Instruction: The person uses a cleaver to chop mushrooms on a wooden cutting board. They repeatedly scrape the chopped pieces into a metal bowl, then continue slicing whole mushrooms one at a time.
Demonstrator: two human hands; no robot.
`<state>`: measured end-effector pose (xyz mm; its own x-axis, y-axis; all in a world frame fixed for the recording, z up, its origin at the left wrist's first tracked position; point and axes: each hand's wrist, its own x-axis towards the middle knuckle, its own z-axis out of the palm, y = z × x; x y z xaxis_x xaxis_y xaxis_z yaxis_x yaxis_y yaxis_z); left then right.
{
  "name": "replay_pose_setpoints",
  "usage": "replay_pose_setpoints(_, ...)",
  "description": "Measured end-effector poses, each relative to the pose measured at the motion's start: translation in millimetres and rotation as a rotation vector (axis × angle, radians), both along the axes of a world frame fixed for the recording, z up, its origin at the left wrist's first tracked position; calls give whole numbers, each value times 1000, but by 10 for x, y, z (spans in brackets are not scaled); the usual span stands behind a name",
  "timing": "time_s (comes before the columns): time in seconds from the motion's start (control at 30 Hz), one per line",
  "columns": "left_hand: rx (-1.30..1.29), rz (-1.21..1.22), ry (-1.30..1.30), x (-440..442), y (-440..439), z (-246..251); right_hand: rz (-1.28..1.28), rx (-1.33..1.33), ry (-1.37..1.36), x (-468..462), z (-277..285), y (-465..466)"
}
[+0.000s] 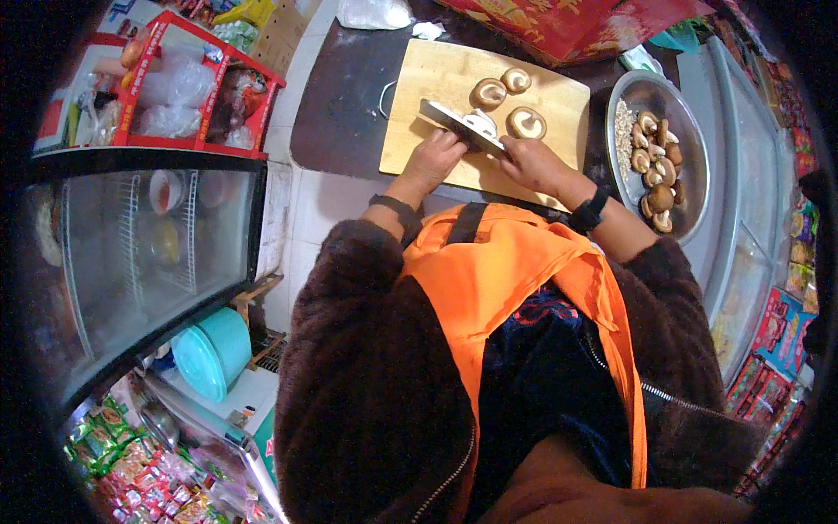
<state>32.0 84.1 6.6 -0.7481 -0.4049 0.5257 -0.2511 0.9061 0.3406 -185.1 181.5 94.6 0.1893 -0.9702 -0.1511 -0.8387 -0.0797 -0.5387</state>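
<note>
My right hand (537,164) grips a kitchen knife (452,122) at its near right end, with the blade slanting up and left over a wooden cutting board (419,72). Curled fingers of my left hand (435,157) are close against the near side of the blade; whatever lies under them is hidden. White cut mushroom (482,122) shows just beyond the blade. Three whole shiitake mushrooms lie stem side up on the board: one brown-rimmed mushroom (490,93), a smaller mushroom (516,80) and a pale-gilled mushroom (527,123).
Right of the board stands a steel basin (695,196) holding several shiitake mushrooms (656,164) and finely chopped pale pieces (623,134). The board rests on a dark table (340,98). A glass-fronted fridge (157,236) is at left, a glass-topped chest freezer (753,196) at right.
</note>
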Motion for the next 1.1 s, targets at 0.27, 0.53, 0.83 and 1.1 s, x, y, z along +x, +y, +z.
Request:
replay_pose_setpoints(0.27, 21, -16, 5, 4, -8, -15, -10, 12, 8, 78, -84, -41)
replay_pose_setpoints(0.53, 74, -30, -74, 25, -13, -47, 7, 64, 10, -29, 19, 8)
replay_pose_setpoints(0.83, 58, -56, 48, 37, -6, 0, 9, 46, -44, 37, -18, -51)
replay_pose_setpoints(1.1, 56, -48, -10, 61, -11, -63, 6, 80, -21, 20, 1, -42)
